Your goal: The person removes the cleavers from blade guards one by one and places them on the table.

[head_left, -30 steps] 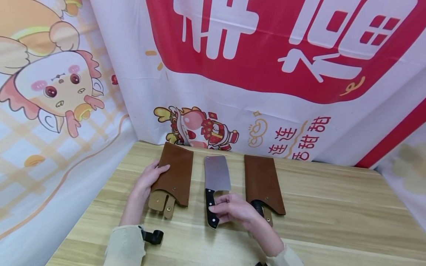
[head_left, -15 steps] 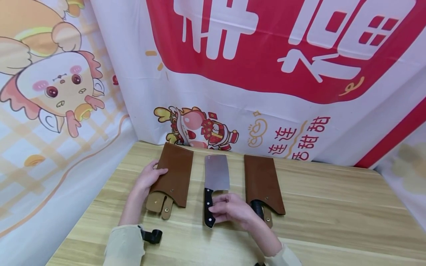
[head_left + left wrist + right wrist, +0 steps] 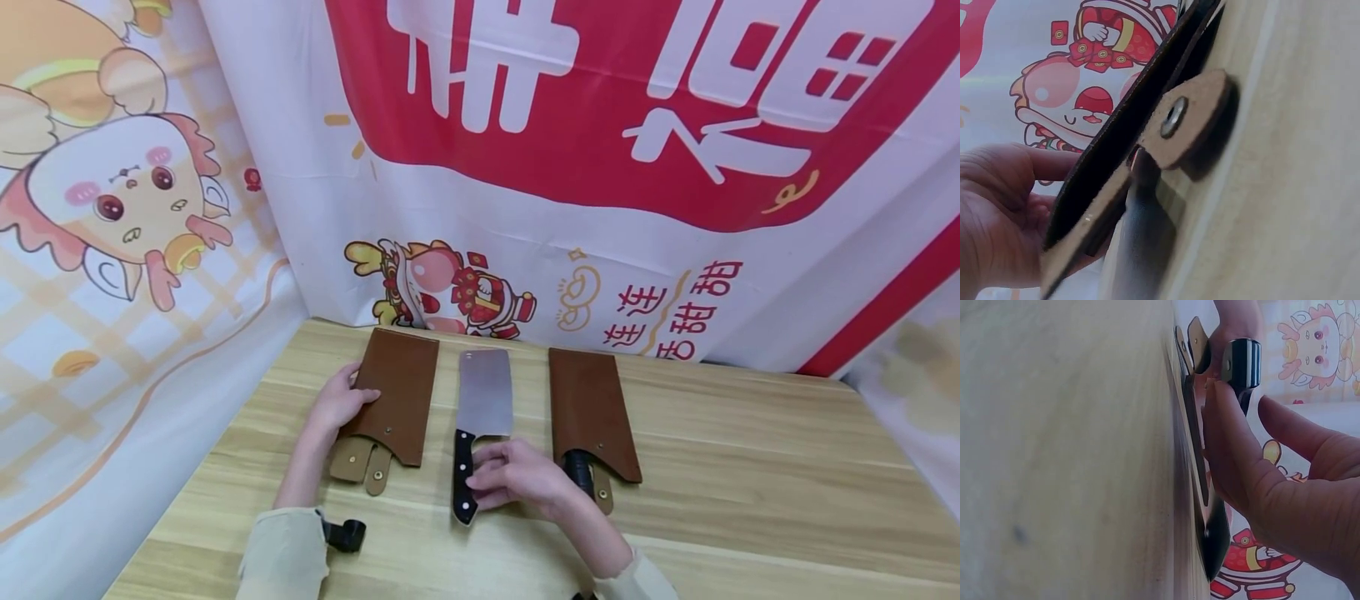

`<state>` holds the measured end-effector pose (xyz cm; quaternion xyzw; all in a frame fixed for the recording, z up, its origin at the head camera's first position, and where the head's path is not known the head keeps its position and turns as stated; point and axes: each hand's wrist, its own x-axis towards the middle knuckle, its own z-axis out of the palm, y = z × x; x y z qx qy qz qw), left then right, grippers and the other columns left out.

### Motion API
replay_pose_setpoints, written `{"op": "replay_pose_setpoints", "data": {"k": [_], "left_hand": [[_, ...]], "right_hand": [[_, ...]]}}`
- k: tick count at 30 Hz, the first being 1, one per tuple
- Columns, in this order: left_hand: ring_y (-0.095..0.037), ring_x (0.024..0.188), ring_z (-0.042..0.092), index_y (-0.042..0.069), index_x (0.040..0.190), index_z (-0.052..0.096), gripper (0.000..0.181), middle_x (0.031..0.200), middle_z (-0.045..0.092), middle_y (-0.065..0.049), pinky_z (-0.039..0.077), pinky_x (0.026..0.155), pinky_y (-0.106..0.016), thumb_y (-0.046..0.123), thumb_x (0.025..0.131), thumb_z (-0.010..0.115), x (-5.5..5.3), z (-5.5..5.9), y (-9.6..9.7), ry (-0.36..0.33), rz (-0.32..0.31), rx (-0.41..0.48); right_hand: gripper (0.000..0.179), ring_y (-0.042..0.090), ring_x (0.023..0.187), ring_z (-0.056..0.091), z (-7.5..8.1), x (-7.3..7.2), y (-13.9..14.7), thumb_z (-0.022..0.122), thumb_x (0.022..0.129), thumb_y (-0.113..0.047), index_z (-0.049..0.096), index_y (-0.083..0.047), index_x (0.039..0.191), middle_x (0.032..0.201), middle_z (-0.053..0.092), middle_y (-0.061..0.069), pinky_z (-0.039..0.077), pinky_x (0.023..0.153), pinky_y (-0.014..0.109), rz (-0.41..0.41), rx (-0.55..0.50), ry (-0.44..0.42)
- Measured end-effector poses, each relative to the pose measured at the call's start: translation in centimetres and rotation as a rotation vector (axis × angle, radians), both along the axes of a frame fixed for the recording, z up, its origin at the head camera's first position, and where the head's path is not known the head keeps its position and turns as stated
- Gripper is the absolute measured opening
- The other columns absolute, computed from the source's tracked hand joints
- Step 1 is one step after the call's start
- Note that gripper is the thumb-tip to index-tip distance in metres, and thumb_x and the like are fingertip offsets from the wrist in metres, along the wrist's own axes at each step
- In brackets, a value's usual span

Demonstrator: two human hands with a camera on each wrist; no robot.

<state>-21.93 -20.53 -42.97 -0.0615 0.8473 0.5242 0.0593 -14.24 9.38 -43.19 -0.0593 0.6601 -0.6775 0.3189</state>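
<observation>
In the head view my left hand (image 3: 339,406) grips the left edge of a brown leather knife sheath (image 3: 397,383), thumb on top. Two tan flaps (image 3: 377,472) stick out of its near end; the left wrist view shows a metal snap (image 3: 1174,117) on one. My right hand (image 3: 520,480) pinches the black riveted handle (image 3: 462,483) of a cleaver (image 3: 483,392), whose broad steel blade points toward the back. In the right wrist view the fingers (image 3: 1229,419) lie on the table side of the handle, with the thumb close by it.
A second brown sheath (image 3: 588,408) lies to the right of the cleaver, a black handle (image 3: 578,473) protruding from its near end beside a tan strap. Everything is on a wooden table (image 3: 750,467). Printed cloth (image 3: 540,250) hangs behind and along the left.
The cleaver has shifted slightly left and its handle a little toward me, still in my right hand. The left sheath has turned and shifted slightly in my left hand's grip.
</observation>
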Motion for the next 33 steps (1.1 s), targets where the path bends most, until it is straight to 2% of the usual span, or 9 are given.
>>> {"op": "replay_pose_setpoints", "data": {"k": [5,14,18,23,33], "left_hand": [[-0.052,0.125,0.055,-0.015,0.154,0.029,0.072,0.141,0.048,-0.041,0.040,0.110,-0.058,0.005,0.094,0.064,0.07,0.19,0.01,0.016,-0.003,-0.126],[-0.055,0.133,0.046,-0.018,0.147,0.038,0.065,0.143,0.047,-0.041,0.037,0.113,-0.060,0.009,0.094,0.066,0.02,0.26,0.19,0.039,-0.043,-0.357],[-0.056,0.132,0.046,-0.020,0.143,0.041,0.062,0.140,0.047,-0.043,0.038,0.112,-0.060,0.009,0.095,0.067,0.09,0.33,0.37,0.050,-0.068,-0.437],[-0.057,0.129,0.047,-0.021,0.141,0.043,0.060,0.136,0.048,-0.044,0.040,0.110,-0.061,0.010,0.096,0.067,0.21,0.63,0.49,0.060,-0.080,-0.509],[-0.058,0.131,0.046,-0.019,0.146,0.038,0.062,0.140,0.046,-0.044,0.040,0.109,-0.063,0.011,0.099,0.065,0.60,0.54,0.92,0.083,-0.102,-0.557]], "right_hand": [[0.046,0.022,0.084,0.071,-0.13,0.08,-0.15,0.065,0.096,0.007,0.048,0.022,0.136,0.098,0.071,0.015,0.062,0.082,0.041,0.006,-0.005,-0.007],[0.037,0.025,0.084,0.071,-0.35,0.13,-0.21,0.063,0.097,0.006,0.053,0.021,0.129,0.099,0.073,0.017,0.062,0.082,0.044,0.025,-0.004,-0.003],[0.035,0.025,0.082,0.070,-0.39,0.23,-0.30,0.063,0.098,0.003,0.053,0.020,0.127,0.101,0.069,0.017,0.062,0.081,0.044,0.028,-0.003,-0.008],[0.033,0.028,0.085,0.071,-0.02,0.34,-0.44,0.062,0.100,-0.003,0.055,0.019,0.125,0.104,0.067,0.020,0.062,0.082,0.044,0.031,-0.002,-0.006],[0.035,0.041,0.098,0.073,0.26,0.62,-0.12,0.058,0.104,-0.012,0.060,0.018,0.121,0.107,0.071,0.027,0.062,0.082,0.046,0.056,0.005,0.017]]}}
